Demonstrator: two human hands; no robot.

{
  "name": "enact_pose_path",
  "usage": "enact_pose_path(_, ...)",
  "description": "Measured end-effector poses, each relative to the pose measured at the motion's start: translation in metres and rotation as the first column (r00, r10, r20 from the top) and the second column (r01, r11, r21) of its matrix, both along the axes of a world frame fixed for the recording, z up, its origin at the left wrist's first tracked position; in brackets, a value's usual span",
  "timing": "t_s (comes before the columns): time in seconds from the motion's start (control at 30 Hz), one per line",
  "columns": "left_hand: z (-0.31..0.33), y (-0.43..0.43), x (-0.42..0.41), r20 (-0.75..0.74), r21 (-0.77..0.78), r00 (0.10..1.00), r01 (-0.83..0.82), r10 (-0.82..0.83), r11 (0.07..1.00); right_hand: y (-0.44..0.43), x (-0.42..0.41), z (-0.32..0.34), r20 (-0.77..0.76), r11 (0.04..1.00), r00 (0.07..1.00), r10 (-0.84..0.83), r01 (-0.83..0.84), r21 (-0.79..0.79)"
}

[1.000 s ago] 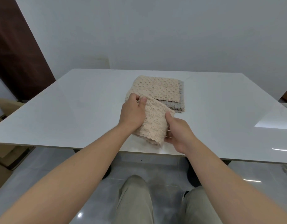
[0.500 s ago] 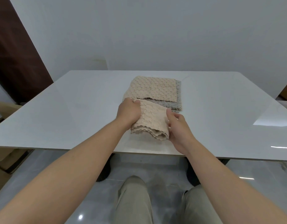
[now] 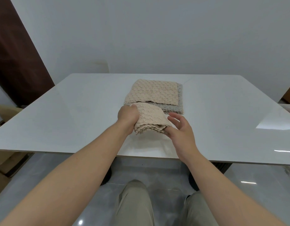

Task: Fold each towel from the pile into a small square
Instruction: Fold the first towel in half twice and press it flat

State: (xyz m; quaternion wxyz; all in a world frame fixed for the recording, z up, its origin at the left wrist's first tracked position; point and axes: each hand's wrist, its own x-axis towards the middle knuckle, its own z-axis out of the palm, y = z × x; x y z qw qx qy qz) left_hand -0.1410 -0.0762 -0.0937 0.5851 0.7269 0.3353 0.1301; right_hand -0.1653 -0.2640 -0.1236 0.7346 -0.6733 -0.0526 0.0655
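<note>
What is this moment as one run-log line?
step: folding beige towel | left hand: grips its left side | right hand: open, at its right edge | pile: behind, beige over grey

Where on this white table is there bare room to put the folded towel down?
Two wide bare patches: the glossy white table left of the stacked flat beige towel and grey towel, and right of them. Crowded in the middle, where the left hand grips the folded beige towel beside the open right hand.
</note>
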Motion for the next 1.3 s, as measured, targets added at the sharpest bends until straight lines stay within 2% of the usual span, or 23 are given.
enact_pose_path(0.1,-0.001,0.001,-0.001,0.018,0.053,1.0,-0.009,0.008,0.999,-0.001,-0.004,0.0,0.068,0.984,0.996,-0.058,0.068,-0.166)
enact_pose_path(0.17,-0.002,0.002,-0.002,0.018,0.179,1.0,-0.012,0.009,0.984,-0.003,-0.006,0.001,0.098,0.961,0.991,-0.093,0.115,-0.25)
enact_pose_path(0.23,-0.003,0.003,-0.004,0.018,0.286,0.999,-0.032,0.028,0.958,-0.004,-0.006,-0.001,0.104,0.948,0.991,-0.085,0.113,-0.296)
enact_pose_path(0.3,-0.005,0.003,-0.006,0.023,0.31,0.999,-0.044,0.039,0.95,-0.002,-0.007,-0.002,0.074,0.952,0.995,-0.06,0.08,-0.297)
enact_pose_path(0.4,-0.008,0.005,-0.011,0.035,0.311,0.999,-0.039,0.03,0.949,-0.001,-0.005,-0.002,-0.085,0.994,0.996,0.031,-0.04,-0.1)
enact_pose_path(0.5,-0.002,0.007,-0.016,0.076,0.388,0.997,0.001,-0.033,0.922,-0.008,-0.003,0.002,-0.259,0.972,0.944,0.204,-0.165,0.166)
enact_pose_path(0.57,0.007,0.006,-0.019,0.121,0.448,0.99,0.012,-0.074,0.894,-0.013,0.002,0.005,-0.372,0.928,0.885,0.28,-0.15,0.341)
enact_pose_path(0.63,0.016,0.002,-0.022,0.158,0.504,0.98,0.024,-0.12,0.863,-0.016,0.009,0.009,-0.447,0.916,0.846,0.291,-0.112,0.385)
enact_pose_path(0.7,0.021,-0.003,-0.025,0.172,0.564,0.967,0.06,-0.188,0.824,-0.014,0.014,0.013,-0.477,0.956,0.843,0.248,-0.133,0.263)
enact_pose_path(0.8,0.02,-0.014,-0.029,0.173,0.593,0.951,0.108,-0.258,0.798,-0.003,0.019,0.015,-0.414,0.983,0.899,0.142,-0.178,-0.048)
enact_pose_path(0.87,0.018,-0.019,-0.03,0.175,0.586,0.947,0.119,-0.268,0.802,0.006,0.019,0.015,-0.3,0.955,0.951,0.074,-0.154,-0.252)
enact_pose_path(0.93,0.015,-0.023,-0.031,0.177,0.573,0.947,0.121,-0.267,0.811,0.009,0.02,0.011,-0.113,0.904,0.994,0.005,-0.053,-0.425)
enact_pose_path(1.0,0.012,-0.024,-0.031,0.179,0.552,0.95,0.117,-0.255,0.825,0.011,0.017,0.007,0.028,0.874,0.998,-0.051,0.058,-0.482)
enact_pose_path(1.1,0.006,-0.025,-0.031,0.189,0.54,0.955,0.092,-0.227,0.837,0.009,0.015,0.004,0.105,0.851,0.992,-0.072,0.116,-0.511)
enact_pose_path(1.2,0.0,-0.028,-0.03,0.166,0.522,0.965,0.088,-0.202,0.848,0.005,0.019,0.004,0.126,0.844,0.989,-0.074,0.13,-0.52)
enact_pose_path(1.3,-0.006,-0.033,-0.027,0.102,0.428,0.978,0.122,-0.182,0.896,0.0,0.023,0.007,0.092,0.831,0.993,-0.068,0.108,-0.545)
